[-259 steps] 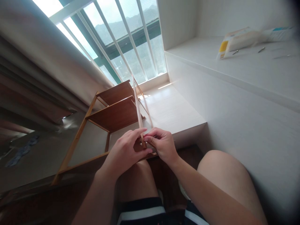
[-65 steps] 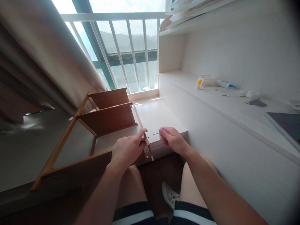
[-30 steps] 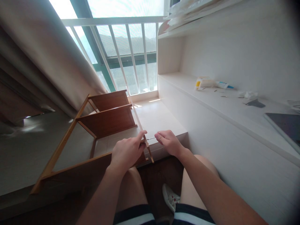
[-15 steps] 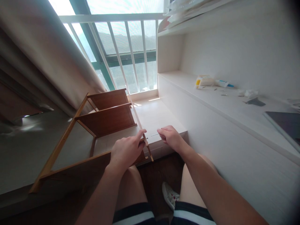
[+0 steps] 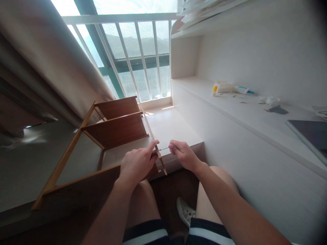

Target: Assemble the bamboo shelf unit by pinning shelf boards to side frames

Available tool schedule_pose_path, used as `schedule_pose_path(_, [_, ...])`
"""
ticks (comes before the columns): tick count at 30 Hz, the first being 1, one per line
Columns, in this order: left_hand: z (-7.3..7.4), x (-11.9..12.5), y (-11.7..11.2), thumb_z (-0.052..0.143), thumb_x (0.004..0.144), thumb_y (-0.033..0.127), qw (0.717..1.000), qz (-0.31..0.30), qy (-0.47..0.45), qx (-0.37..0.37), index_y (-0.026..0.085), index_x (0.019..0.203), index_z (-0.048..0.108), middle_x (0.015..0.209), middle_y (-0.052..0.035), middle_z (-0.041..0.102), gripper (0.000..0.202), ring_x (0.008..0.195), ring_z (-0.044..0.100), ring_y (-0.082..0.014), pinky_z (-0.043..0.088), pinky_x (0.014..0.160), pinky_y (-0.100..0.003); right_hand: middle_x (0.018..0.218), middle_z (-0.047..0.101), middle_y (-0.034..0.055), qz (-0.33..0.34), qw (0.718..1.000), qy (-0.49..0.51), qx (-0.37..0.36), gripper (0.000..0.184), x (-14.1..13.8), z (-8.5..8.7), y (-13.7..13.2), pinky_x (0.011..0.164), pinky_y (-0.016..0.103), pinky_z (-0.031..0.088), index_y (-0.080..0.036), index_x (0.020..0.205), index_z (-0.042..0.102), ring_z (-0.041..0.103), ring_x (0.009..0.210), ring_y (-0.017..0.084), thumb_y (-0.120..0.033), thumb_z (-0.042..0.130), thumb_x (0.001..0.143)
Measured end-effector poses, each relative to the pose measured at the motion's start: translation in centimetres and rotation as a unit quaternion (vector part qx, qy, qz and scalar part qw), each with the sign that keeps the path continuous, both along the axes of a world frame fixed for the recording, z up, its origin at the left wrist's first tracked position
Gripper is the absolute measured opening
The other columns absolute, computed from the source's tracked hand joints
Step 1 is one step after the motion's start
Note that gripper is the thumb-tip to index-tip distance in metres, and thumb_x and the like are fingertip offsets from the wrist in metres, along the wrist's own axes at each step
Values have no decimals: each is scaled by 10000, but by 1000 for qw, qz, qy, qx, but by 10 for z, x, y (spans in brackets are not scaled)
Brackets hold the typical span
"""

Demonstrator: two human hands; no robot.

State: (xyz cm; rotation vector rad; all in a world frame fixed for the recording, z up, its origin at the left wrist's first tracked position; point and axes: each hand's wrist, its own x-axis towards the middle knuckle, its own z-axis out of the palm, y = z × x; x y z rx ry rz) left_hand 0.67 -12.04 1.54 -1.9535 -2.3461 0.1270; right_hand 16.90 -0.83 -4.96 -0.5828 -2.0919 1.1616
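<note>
A brown wooden shelf rack lies on its side across a white ledge and my lap. My left hand is closed on the near end of the rack's thin side rail, forefinger stretched along it. My right hand pinches a thin metal screw whose tip meets the rail just beyond my left forefinger.
A white desk top on the right carries a glue tube, a yellow-and-white packet, loose screws, crumpled tissue and a dark tablet. A barred window and beige curtain are behind. My knees and a slipper are below.
Half a second ago my right hand held the screw a little off the rail; it has now moved left so the screw tip touches the rail. My left hand has stayed on the rail.
</note>
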Motion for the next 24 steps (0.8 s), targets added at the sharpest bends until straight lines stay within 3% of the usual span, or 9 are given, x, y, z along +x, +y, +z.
schedule_pose_path(7, [-2, -1, -1, 386, 939, 467, 1000, -8, 0, 7, 398, 1352, 386, 934, -49, 735, 419, 816, 696, -305, 458, 685, -352, 643, 435, -24, 1, 1000, 22, 13, 386, -3, -9, 2, 620, 262, 333, -195, 700, 433, 399, 619, 124, -463, 390, 974])
schedule_pose_path(16, [0, -1, 0, 395, 936, 460, 1000, -3, -1, -1, 395, 1354, 383, 935, -47, 736, 424, 816, 696, -303, 457, 685, -345, 707, 462, 6, 25, 994, 62, 81, 300, -5, -19, 9, 664, 287, 366, -204, 741, 465, 430, 669, 149, -368, 391, 982])
schedule_pose_path(24, [1, 0, 0, 395, 938, 467, 1000, 1, -13, -5, 395, 1362, 377, 954, -43, 735, 431, 846, 695, -295, 456, 707, -337, 746, 507, 37, 38, 985, 64, 156, 262, -9, -18, 20, 677, 306, 379, -212, 777, 499, 457, 688, 167, -326, 384, 983])
